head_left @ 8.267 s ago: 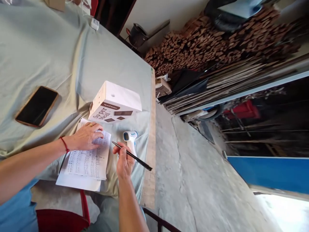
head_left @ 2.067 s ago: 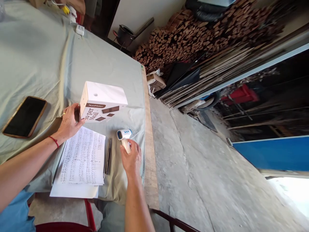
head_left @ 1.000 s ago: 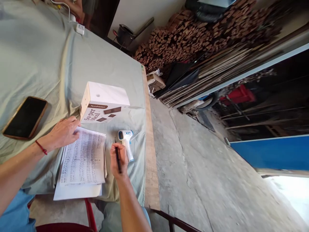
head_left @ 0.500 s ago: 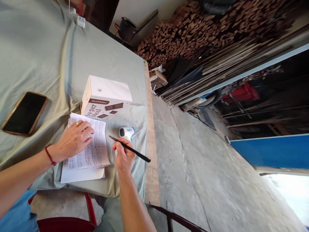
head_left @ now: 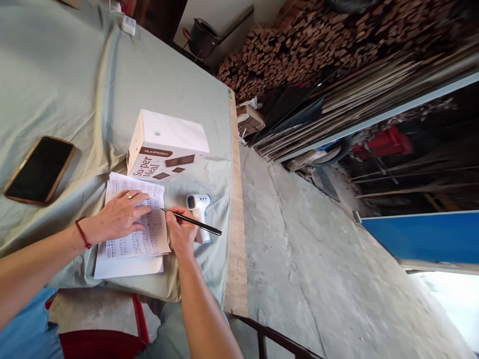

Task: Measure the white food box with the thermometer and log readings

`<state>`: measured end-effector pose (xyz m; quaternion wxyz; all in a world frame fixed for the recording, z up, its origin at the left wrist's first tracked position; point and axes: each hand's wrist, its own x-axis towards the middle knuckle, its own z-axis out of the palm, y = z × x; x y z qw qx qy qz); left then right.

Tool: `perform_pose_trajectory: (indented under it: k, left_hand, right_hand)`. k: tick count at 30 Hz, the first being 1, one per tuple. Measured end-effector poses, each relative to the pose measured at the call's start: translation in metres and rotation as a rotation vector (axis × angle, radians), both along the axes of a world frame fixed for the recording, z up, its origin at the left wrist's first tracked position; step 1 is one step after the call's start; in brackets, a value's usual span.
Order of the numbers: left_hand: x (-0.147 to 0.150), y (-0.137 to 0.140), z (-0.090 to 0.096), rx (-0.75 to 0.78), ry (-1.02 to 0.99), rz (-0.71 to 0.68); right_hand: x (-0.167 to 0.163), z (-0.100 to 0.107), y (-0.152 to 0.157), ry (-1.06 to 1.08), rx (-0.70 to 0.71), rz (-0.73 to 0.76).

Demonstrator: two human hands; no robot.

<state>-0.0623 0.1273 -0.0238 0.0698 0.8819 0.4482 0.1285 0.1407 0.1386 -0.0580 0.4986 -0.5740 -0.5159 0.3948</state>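
Observation:
Sheets of paper (head_left: 154, 239) covered in rows of small writing lie on the cloth, with a blank white sheet (head_left: 129, 268) showing beneath them. My left hand (head_left: 121, 215) rests on the written page, its fingers stretched out. A black pen (head_left: 194, 220) is pinched in my right hand (head_left: 181, 232), its tip by the page's right edge. Just beyond that hand lies a white and blue infrared thermometer (head_left: 201, 204), partly covered by the hand and pen. A white "Super Meal" box (head_left: 168, 144) stands beyond the papers.
A phone (head_left: 39, 169) lies face up at the left on the cloth-covered table (head_left: 168, 80). The table's bare wooden edge (head_left: 235, 239) runs along the right, with concrete floor past it. A red chair (head_left: 101, 344) is below, and stacked firewood (head_left: 299, 45) stands at the back.
My right hand has moved left with the pen, bringing its tip to the page's edge and uncovering more of the thermometer. My left hand has slid slightly right on the paper.

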Motion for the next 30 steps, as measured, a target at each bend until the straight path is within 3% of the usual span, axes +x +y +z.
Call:
perform_pose_trajectory:
  k: [8,23,30]
  left_hand:
    - [0.005,-0.002,0.002,-0.009,0.039,-0.006]
    - [0.007,-0.001,0.003,-0.021,0.073,0.005]
    - [0.005,-0.001,-0.003,-0.023,-0.037,0.006]
  right_hand:
    - [-0.001,-0.009,-0.001,-0.191,0.092,0.07]
    - [0.002,-0.013,0.0,-0.219,0.115,0.09]
    - [0.001,-0.013,0.0,-0.21,0.101,0.081]
